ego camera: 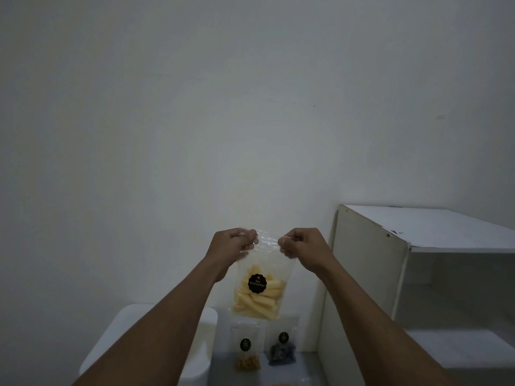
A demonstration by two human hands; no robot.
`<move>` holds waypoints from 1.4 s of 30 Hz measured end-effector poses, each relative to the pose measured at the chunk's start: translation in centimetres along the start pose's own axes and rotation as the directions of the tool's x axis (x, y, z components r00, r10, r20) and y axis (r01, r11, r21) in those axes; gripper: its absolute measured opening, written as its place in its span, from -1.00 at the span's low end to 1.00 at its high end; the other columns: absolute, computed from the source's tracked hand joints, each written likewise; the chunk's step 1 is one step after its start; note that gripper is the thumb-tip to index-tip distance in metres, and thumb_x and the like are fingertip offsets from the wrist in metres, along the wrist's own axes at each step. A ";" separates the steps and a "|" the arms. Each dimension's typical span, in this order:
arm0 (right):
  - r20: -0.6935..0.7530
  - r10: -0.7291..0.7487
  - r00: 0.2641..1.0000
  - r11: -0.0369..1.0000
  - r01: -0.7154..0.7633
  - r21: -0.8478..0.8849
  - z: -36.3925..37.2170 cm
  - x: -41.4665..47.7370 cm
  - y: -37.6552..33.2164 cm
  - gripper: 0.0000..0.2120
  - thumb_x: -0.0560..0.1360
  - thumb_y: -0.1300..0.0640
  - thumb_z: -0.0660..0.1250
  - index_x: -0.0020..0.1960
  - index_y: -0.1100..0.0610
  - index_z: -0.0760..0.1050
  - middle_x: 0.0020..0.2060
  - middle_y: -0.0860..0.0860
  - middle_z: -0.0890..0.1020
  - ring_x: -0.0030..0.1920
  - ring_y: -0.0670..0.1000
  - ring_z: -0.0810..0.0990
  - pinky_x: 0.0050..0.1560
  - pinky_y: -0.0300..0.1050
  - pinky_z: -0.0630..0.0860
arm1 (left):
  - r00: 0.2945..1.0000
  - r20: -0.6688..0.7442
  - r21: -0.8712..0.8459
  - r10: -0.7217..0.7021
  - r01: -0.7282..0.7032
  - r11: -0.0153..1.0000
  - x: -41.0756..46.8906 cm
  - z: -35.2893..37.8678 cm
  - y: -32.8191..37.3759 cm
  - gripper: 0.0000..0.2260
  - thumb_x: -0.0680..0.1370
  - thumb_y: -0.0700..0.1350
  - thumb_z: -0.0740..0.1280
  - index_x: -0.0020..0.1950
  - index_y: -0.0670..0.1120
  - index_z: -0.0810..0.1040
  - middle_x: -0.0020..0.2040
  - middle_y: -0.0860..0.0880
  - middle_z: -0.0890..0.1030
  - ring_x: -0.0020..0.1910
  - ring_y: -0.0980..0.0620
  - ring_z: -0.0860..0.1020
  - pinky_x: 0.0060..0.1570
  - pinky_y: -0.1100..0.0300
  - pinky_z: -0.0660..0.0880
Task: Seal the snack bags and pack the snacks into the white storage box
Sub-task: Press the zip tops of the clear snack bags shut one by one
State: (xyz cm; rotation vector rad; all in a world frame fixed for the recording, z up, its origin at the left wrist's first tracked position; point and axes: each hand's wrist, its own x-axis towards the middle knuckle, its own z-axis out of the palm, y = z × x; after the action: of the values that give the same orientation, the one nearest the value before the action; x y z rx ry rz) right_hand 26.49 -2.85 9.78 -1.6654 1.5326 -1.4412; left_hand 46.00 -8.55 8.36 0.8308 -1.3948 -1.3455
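Both hands pinch the top edge of a clear snack bag [257, 285], left hand [233, 245] and right hand [302, 245] at opposite corners; it hangs above the white box [117, 341].

Clear plastic bag of pale stick snacks [260, 285] is up above two small clear snack bags [246, 349]; white plastic storage box [111, 346] left of them, white shelf unit [367, 263] on the right.

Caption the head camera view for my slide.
The left hand and right hand pinch the top edge of a clear snack bag holding pale sticks.
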 end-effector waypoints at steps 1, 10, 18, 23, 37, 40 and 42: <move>-0.006 -0.003 1.000 1.000 0.003 -0.005 0.0 0.0 0.0 -0.91 0.48 0.27 0.43 -0.20 0.24 0.63 -0.35 0.12 0.67 -0.36 0.01 0.59 -0.25 -0.14 0.55 | 1.000 0.018 0.023 -0.013 0.013 1.000 -0.1 0.0 -0.1 -0.87 0.48 -0.05 0.48 -0.09 -0.11 0.69 -0.11 -0.04 0.71 -0.18 0.08 0.60 -0.05 0.15 0.51; 0.032 0.042 0.999 0.987 -0.047 0.156 -0.1 -1.2 0.7 -0.95 0.48 0.32 0.43 -0.09 0.32 0.61 -0.20 0.22 0.71 -0.24 0.07 0.69 -0.15 -0.06 0.63 | 0.991 -0.111 0.108 0.069 -0.057 0.993 0.0 0.2 -0.3 -0.96 0.47 -0.27 0.47 -0.18 -0.16 0.70 -0.21 -0.07 0.71 -0.24 0.04 0.59 -0.22 0.29 0.50; 0.004 0.061 0.998 0.986 -0.061 0.155 -0.4 -1.4 1.0 -0.97 0.48 0.38 0.39 -0.12 0.36 0.60 -0.23 0.24 0.71 -0.27 0.07 0.69 -0.18 -0.08 0.61 | 0.999 -0.024 0.100 0.037 -0.034 0.994 -0.5 0.0 -0.5 -0.96 0.48 -0.18 0.49 -0.14 -0.14 0.70 -0.13 -0.11 0.73 -0.17 0.02 0.62 0.00 0.09 0.57; 0.089 0.081 0.993 0.991 -0.089 0.096 0.2 -1.9 0.6 -0.93 0.52 0.25 0.39 -0.05 0.26 0.61 -0.16 0.13 0.73 -0.18 0.01 0.70 -0.19 -0.13 0.61 | 0.994 -0.063 0.122 0.084 -0.075 0.990 -0.6 -0.2 -0.5 -0.94 0.48 -0.20 0.48 -0.14 -0.19 0.69 -0.18 -0.12 0.72 -0.19 -0.01 0.63 -0.11 0.20 0.59; -0.224 -0.023 0.974 0.971 -0.031 -0.237 3.0 -3.4 1.5 -0.91 0.47 0.08 0.37 -0.19 0.00 0.61 -0.32 -0.12 0.69 -0.23 -0.15 0.66 -0.13 -0.06 0.64 | 0.915 -0.403 0.431 0.028 0.163 0.887 -2.2 1.9 -0.2 -0.37 0.38 0.22 0.49 0.22 -0.15 0.38 0.08 -0.06 0.46 0.05 -0.08 0.49 -0.02 0.10 0.44; -0.256 -0.069 0.964 0.948 -0.016 -0.318 3.4 -4.2 1.5 -0.91 0.50 0.08 0.35 -0.16 0.00 0.62 -0.30 -0.14 0.68 -0.26 -0.20 0.63 -0.19 -0.18 0.57 | 0.915 -0.394 0.358 -0.080 0.233 0.904 -2.1 2.0 -0.7 -0.39 0.42 0.19 0.47 0.18 -0.27 0.45 0.07 -0.07 0.56 0.01 -0.11 0.60 -0.01 0.09 0.55; -0.256 -0.094 0.962 0.938 -0.001 -0.346 3.7 -4.7 1.6 -0.91 0.51 0.08 0.36 -0.14 0.01 0.63 -0.29 -0.16 0.67 -0.24 -0.22 0.62 -0.20 -0.21 0.55 | 0.940 -0.252 0.103 -0.229 0.262 0.960 -2.2 2.4 -0.9 -0.53 0.47 0.09 0.47 0.07 -0.32 0.57 -0.10 -0.14 0.65 -0.21 -0.06 0.64 -0.09 0.08 0.65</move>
State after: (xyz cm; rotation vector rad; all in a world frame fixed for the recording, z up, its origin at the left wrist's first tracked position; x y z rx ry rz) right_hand 29.82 -0.17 5.32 -1.7631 2.0054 -1.5441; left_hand 44.19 -5.89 7.35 1.2501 -1.2315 -1.2966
